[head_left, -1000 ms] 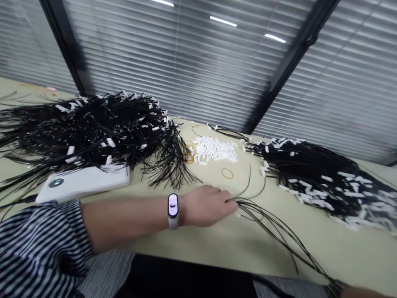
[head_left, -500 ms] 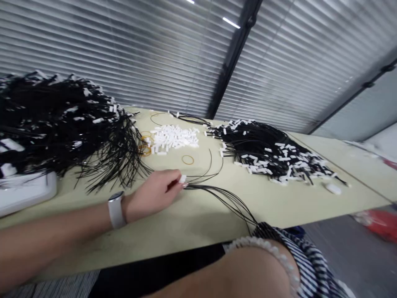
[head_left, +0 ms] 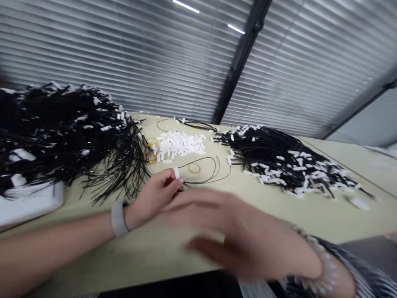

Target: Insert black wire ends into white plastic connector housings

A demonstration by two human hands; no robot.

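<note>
My left hand (head_left: 153, 194) rests on the pale table (head_left: 279, 209) and pinches a small white clip (head_left: 176, 172) together with the ends of thin black cords (head_left: 204, 176) that loop out to the right. A grey band sits on that wrist. My right hand (head_left: 245, 236) is blurred in front of the cords, fingers spread and pointing left toward the left hand; it holds nothing I can make out. A bead bracelet is on its wrist.
A big heap of black cords with white clips (head_left: 62, 136) lies at the left, another heap (head_left: 279, 159) at the right. Between them lie loose white clips (head_left: 180, 145) and rubber bands (head_left: 194, 167). A white device (head_left: 27, 200) sits far left. Blinds close the back.
My right hand has come up from the lower edge and swept left toward my left hand. My left hand has lifted the clip and cord ends slightly; the cords now loop more.
</note>
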